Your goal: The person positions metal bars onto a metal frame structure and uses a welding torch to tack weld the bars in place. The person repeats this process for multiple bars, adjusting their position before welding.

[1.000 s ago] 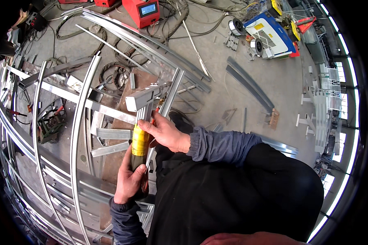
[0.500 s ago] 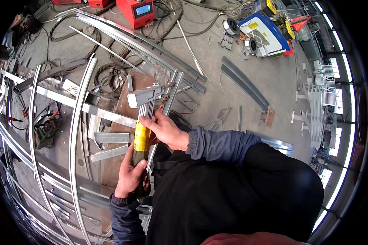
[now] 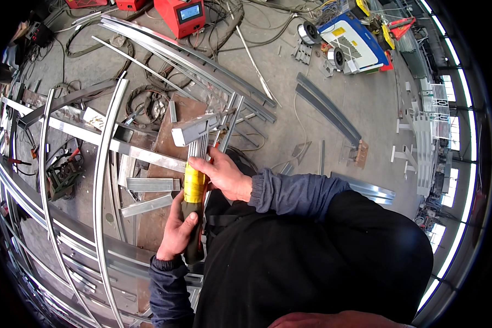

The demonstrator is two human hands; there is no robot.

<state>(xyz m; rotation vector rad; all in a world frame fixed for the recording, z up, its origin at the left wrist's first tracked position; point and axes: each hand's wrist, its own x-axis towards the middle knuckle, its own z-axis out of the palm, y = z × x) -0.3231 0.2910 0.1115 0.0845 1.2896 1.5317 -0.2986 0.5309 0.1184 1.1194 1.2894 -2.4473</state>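
Observation:
A long, rounded thing with a yellow-wrapped upper part [image 3: 193,186] and a dark olive lower end [image 3: 193,254] lies upright in the picture, between my hands. I cannot make out its kind. My left hand [image 3: 176,229] is closed round the dark lower part, thumb on its near face. My right hand [image 3: 224,174] grips the yellow part from the right, near its top, with the thumb across it. Slim grey metal strips [image 3: 198,146] show just above the yellow wrap; whether they join it is unclear. Above them sits a grey metal bracket [image 3: 188,134].
Long pale metal rails [image 3: 101,180] cross the left side over a brown plate [image 3: 175,117]. Short metal channel pieces [image 3: 153,185] lie left of my hands. Further off stand a red machine with a screen [image 3: 180,16], cables, wire spools [image 3: 309,34] and a blue-and-white machine [image 3: 355,44].
The held thing has turned slightly, so a reddish ring at its lower end no longer shows. My left hand has shifted a little to the right; my right hand stays nearly in place.

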